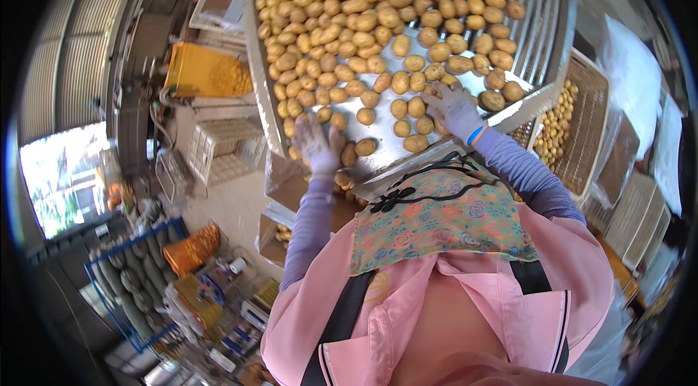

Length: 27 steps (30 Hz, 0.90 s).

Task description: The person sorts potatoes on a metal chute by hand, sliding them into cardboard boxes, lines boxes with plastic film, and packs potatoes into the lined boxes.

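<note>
White-gloved left hand [318, 149] is lying spread among potatoes [388, 17]; right hand [455, 111] is touching some, grip unclear; brown crate [592, 121] is holding more.

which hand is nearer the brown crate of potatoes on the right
Right. The right hand is over the right part of the metal tray, left of the crate; the left hand is near the tray's left edge, farther away.

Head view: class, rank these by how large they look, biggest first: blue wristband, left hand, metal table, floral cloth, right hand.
1. Metal table
2. Floral cloth
3. Left hand and right hand: too alike to rank
4. Blue wristband
</note>
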Motion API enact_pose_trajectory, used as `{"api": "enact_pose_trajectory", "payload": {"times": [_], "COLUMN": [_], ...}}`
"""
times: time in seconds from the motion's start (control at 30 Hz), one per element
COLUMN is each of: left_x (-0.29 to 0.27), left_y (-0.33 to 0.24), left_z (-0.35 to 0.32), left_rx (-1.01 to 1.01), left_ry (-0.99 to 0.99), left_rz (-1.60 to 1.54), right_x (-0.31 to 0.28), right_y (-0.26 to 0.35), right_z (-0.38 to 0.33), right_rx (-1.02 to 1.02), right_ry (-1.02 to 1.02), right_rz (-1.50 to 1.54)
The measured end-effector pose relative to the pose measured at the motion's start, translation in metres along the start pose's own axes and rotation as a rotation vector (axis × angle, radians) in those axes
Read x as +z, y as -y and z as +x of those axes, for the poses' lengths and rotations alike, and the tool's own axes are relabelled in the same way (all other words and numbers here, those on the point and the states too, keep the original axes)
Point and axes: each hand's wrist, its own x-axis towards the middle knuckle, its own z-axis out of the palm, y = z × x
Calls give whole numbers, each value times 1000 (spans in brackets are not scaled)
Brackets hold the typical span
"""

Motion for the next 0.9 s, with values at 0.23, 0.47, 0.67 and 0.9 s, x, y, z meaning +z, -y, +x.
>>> {"api": "enact_pose_trajectory", "payload": {"times": [0.23, 0.47, 0.67, 0.9], "left_x": [12, 12, 18, 5], "left_y": [-67, 5, -96, -94], "left_z": [16, 111, 132, 28], "left_rx": [391, -366, -290, 238], "left_ry": [242, 320, 262, 145], "left_rz": [-299, 9, 24, -201], "right_x": [9, -52, -54, 5], "right_y": [-22, -87, -5, 17], "right_z": [37, 162, 248, 163], "right_rx": [-233, -145, 248, -298], "right_ry": [308, -341, -7, 21], "right_rz": [581, -13, -230, -148]}}
